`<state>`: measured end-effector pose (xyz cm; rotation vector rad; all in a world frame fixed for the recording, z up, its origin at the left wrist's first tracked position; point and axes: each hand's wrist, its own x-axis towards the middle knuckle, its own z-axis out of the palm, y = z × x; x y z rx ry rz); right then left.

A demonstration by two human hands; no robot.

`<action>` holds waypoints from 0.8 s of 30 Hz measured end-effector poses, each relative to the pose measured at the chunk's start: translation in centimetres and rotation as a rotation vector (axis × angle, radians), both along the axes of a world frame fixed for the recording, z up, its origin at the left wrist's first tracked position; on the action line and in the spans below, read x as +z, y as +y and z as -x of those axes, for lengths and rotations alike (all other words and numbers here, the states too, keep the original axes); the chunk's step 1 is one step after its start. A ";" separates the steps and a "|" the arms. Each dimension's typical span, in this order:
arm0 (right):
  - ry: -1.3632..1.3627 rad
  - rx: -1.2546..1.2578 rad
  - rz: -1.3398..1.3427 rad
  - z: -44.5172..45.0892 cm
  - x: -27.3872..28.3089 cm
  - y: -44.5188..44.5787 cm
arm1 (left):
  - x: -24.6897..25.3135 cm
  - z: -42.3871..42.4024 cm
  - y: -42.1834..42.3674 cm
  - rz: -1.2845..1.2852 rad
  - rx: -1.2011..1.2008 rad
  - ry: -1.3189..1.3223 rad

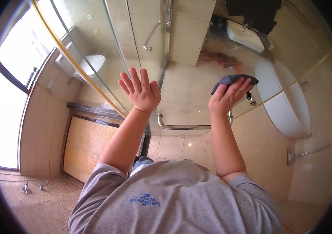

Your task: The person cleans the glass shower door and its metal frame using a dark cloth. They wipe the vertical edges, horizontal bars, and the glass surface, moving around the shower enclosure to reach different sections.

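Observation:
My left hand (140,90) has its fingers spread, palm turned away from me, at the glass of a shower enclosure; whether it touches the glass I cannot tell. Under the fingers of my right hand (227,95) is a dark grey cloth (233,79), held against the glass door (189,93), with a small black loop hanging from its right end. A chrome door handle (186,127) runs crosswise below and between my hands, passing behind my right forearm. Its bar bends upward at both ends.
Through the glass at the left stands a white toilet (94,64). At the right are a white bathtub (283,99) and a washbasin (245,35). A squeegee-like tool (290,156) lies lower right. A gold-coloured frame strip (75,63) crosses at left, near a bright window (6,117).

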<state>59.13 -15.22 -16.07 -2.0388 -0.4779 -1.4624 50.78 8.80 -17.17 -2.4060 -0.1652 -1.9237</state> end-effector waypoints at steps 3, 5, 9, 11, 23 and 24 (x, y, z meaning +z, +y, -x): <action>0.093 -0.004 -0.270 1.1 -1.3 4.3 | 0.3 -0.1 0.0 -0.006 0.000 -0.016; -0.023 0.083 0.043 2.4 -5.8 7.7 | 0.1 -0.2 0.1 -0.011 -0.003 -0.016; -0.062 0.175 0.422 3.4 -10.9 9.0 | 0.0 -0.2 0.4 -0.020 0.010 -0.016; -0.083 0.144 0.511 2.4 -10.2 6.4 | 0.0 0.1 0.5 -0.025 0.024 -0.010; -0.090 0.253 0.384 2.9 -9.9 7.8 | 1.3 -0.2 0.0 -0.018 0.024 -0.022; -0.124 0.217 0.326 3.0 -10.1 8.3 | 1.2 -0.3 0.1 -0.019 0.027 -0.028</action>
